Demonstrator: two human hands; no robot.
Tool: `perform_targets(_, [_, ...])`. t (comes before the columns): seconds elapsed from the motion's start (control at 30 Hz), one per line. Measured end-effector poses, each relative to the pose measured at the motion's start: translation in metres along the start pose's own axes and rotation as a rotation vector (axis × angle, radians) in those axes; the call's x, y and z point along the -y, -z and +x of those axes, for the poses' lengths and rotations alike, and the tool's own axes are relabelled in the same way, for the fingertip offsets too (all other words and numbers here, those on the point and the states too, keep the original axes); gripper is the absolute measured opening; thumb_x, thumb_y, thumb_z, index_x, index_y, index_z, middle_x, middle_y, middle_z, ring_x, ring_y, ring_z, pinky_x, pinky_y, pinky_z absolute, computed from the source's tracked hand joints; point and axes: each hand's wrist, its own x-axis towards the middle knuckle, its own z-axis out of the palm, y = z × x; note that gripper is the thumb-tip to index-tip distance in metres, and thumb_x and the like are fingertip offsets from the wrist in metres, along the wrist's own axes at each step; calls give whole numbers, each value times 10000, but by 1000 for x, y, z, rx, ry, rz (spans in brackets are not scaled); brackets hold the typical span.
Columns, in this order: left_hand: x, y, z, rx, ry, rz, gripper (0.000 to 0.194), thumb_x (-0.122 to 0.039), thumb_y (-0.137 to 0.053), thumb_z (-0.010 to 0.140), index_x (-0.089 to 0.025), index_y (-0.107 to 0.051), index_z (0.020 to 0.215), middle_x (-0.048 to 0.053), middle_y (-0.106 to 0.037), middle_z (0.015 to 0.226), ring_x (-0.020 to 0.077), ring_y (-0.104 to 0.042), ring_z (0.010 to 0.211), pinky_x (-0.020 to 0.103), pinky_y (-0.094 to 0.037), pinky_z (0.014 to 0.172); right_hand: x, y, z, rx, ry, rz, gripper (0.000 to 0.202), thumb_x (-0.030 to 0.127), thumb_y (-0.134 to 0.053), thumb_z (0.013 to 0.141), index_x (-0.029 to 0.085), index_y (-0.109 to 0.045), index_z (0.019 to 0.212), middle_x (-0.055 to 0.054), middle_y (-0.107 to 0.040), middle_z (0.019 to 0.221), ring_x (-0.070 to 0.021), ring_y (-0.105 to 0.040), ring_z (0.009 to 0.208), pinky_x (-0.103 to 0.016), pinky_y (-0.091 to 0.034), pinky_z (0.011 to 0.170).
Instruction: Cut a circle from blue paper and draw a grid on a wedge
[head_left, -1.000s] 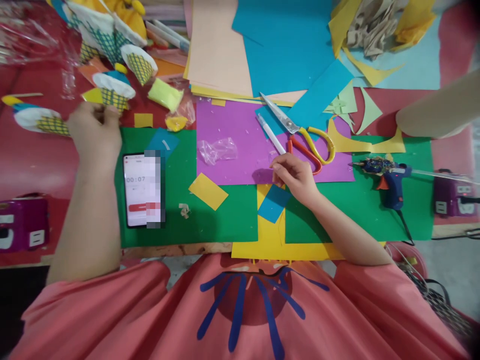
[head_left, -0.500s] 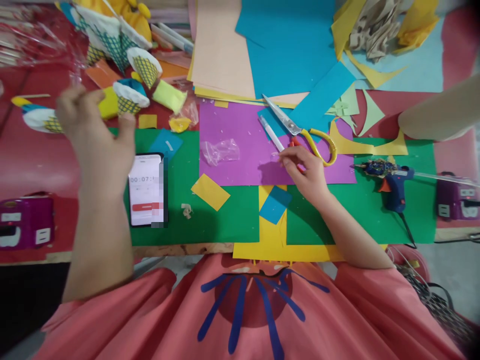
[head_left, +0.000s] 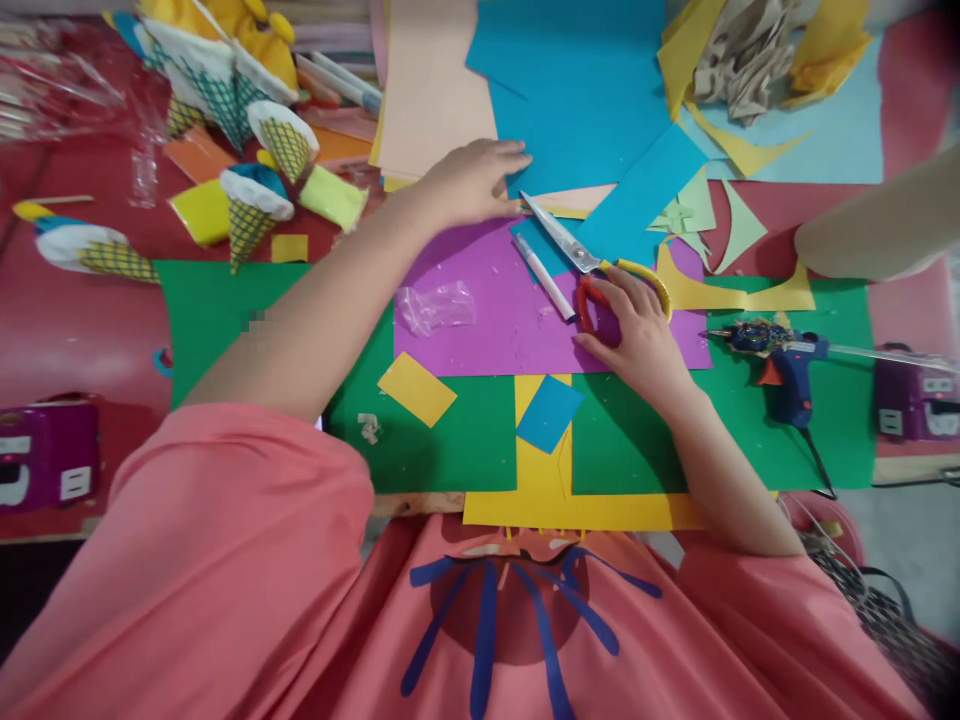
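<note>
One pair of scissors [head_left: 581, 257] over purple sheet [head_left: 487, 335] — long axis 10-to-4 o'clock, handles at 4. Right hand [head_left: 639, 335] nearer, grip open over handles; left hand [head_left: 476, 180] 10 o'clock — can't tell its grip.

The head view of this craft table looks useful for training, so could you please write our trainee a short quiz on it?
1. Multiple choice: which thing are the fingers of the right hand at?
A) the clear plastic wrapper
B) the scissors
C) the thin wooden stick

2. True or false: the nozzle of the glue gun points toward the purple sheet.

3. Fill in the blank: the small blue rectangle lies partly over a strip of ____ paper.

Key: 1. B; 2. True; 3. yellow
</note>
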Motion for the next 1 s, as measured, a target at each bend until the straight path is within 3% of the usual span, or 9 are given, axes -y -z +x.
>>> perform_targets(0.2, [7, 2, 0, -11, -34, 18, 597, -516, -647, 828, -266, -493, 1348, -20, -467, 1496, 117, -450, 1282, 386, -309, 1143, -2, -3, -1, -20, -42, 19, 575, 400, -572, 860, 244, -429, 1394, -136, -391, 1516, -348, -368, 1410, -594, -344, 1122])
perform_targets(0.43, [6, 1, -5, -138, -20, -269, 448, -405, -762, 696, -287, -638, 1110, -46, -648, 1272, 99, -528, 1057, 313, -381, 1071, -1, 9, -6, -121, -62, 173, 452, 302, -649, 774, 249, -590, 1219, -110, -563, 1360, -309, -488, 1323, -521, -407, 1095])
perform_targets(0.57, [4, 4, -4, -140, 110, -413, 455, -309, -759, 690, -227, -638, 1120, -56, -646, 1219, 47, -539, 883, 204, -463, 874, -8, 11, -18, -204, -109, 192, 415, 273, -654, 760, 240, -616, 1172, -109, -588, 1341, -302, -532, 1279, -515, -427, 1076])
perform_targets(0.67, [3, 6, 0, -149, 192, -387, 369, -257, -744, 709, -203, -667, 1066, -71, -648, 1143, 27, -529, 766, 173, -455, 749, -14, 8, -23, -241, -142, 167, 405, 298, -653, 767, 238, -612, 1165, -115, -580, 1345, -311, -529, 1276, -538, -426, 1066])
perform_targets(0.83, [1, 2, 9, -197, 234, -286, 178, -224, -759, 717, -208, -686, 879, -109, -658, 965, 38, -482, 725, 191, -404, 726, -20, 4, -21, -253, -186, 119, 400, 343, -644, 781, 254, -594, 1168, -117, -556, 1365, -341, -498, 1297, -586, -391, 1067])
perform_targets(1.0, [-6, 6, 12, -229, 297, -207, 122, -278, -734, 764, -211, -667, 842, -120, -653, 908, 44, -454, 757, 180, -387, 768, -22, -1, -18, -242, -203, 61, 402, 396, -639, 793, 255, -579, 1165, -128, -529, 1391, -358, -465, 1319, -610, -358, 1069])
